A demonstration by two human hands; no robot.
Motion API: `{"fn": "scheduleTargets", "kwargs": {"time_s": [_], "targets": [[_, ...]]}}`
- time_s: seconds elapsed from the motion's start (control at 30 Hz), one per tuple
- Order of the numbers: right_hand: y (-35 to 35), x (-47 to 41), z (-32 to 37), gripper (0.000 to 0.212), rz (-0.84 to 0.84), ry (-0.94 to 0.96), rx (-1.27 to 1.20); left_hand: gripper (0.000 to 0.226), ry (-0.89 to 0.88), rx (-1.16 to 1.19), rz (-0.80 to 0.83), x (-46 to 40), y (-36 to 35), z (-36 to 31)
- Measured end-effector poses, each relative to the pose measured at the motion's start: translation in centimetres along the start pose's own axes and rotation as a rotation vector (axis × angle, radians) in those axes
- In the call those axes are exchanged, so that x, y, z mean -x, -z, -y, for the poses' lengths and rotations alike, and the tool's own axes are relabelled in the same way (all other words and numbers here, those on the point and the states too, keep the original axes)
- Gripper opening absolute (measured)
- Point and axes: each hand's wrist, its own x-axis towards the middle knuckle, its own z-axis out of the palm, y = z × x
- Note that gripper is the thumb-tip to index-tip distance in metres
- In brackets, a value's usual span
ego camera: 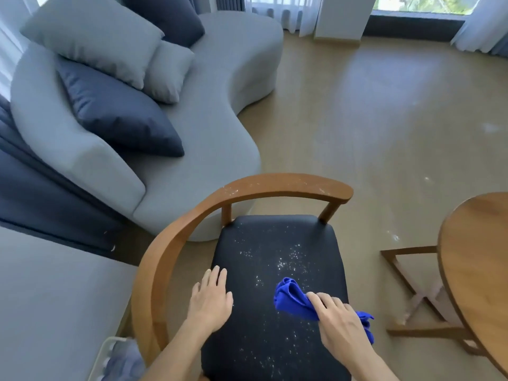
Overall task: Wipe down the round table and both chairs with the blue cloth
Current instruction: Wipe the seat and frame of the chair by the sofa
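The right hand [339,323] grips a bunched bright-blue cloth [295,298], fingers curled over its middle; one end of the cloth bulges out ahead of the fingertips, the other trails behind the palm toward the wrist side. The cloth rests on the black padded seat [275,312] of a wooden armchair with a curved brown back rail [275,185]. White specks lie scattered over the seat, densest just ahead of the cloth and thinner below the right wrist; a few more mark the back rail far ahead of both hands.

The left hand [210,298] lies flat on the seat's left edge, fingers straight and close together, holding nothing, just inside the curved rail. It is level with the right hand, with a bare span of speckled seat between them.

To the right of the right hand, apart from the chair, the edge of a round brown wooden table [475,259] shows above its crossed wooden base [420,331]. Beyond the left hand stands a curved pale-grey sofa [214,111] carrying grey and navy cushions [115,111]. Pale wood-toned flooring [384,119] lies ahead of the right hand.
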Motion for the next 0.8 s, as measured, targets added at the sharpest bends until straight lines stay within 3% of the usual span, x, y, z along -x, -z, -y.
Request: {"fn": "scheduleTargets", "kwargs": {"time_s": [0.2, 0.27, 0.4, 0.47, 0.63, 0.8], "targets": [[-4.7, -1.6, 0.4, 0.066, 0.03, -0.115, -0.004, 0.06, -0.117, -0.101, 0.09, -4.5, -2.8, 0.8], [-5.5, -1.9, 0.6, 0.067, 0.033, -0.139, -0.001, 0.06, -0.169, -0.123, 0.046, -5.1, -1.7, 0.7], [-6.1, -3.4, 1.0, 0.066, 0.019, -0.133, 0.012, 0.067, -0.365, -0.129, -0.378, -7.4, 3.8, 1.2], [-6.0, -4.4, 1.1, 0.065, 0.013, -0.144, 0.008, 0.068, -0.377, -0.182, -0.544, -9.2, 6.7, 1.9], [-5.5, -9.0, 0.3, 0.059, -0.037, -0.142, 0.001, 0.075, -0.199, -0.362, -0.351, -14.1, 11.6, 5.2], [-6.6, -15.9, -1.6, 0.055, -0.136, -0.131, 0.047, 0.076, -0.237, -0.347, -0.222, -15.9, 10.9, 6.6]]}}
